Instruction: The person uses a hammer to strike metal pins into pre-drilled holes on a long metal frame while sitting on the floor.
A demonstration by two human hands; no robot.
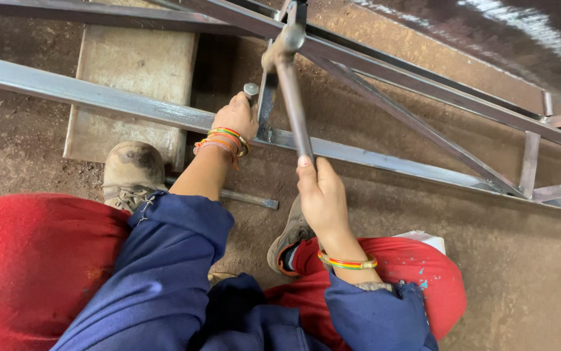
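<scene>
Near the centre of the frame, the right hand (322, 198) is closed around the lower end of a hammer (291, 91) handle, thumb laid along the shaft. The handle runs up and slightly left to the metal head near the top centre, which sits against a thin upright strip (266, 107) of the steel frame (98, 97). Just left of it, the left hand (236, 118) is wrapped around a short steel punch (251, 90), whose round top pokes out above the fist, close beside the upright strip. The left hand rests right at the long steel bar that crosses the frame from the upper left to the lower right. Both wrists carry coloured bangles (347, 262), and blue sleeves (163, 273) cover the arms. A loose metal rod (249, 198) lies on the dirt floor (521, 273) below the bar, beside a worn boot (132, 172), with red trousers (30, 260) at the lower left and a concrete slab (134, 71) in the upper left
</scene>
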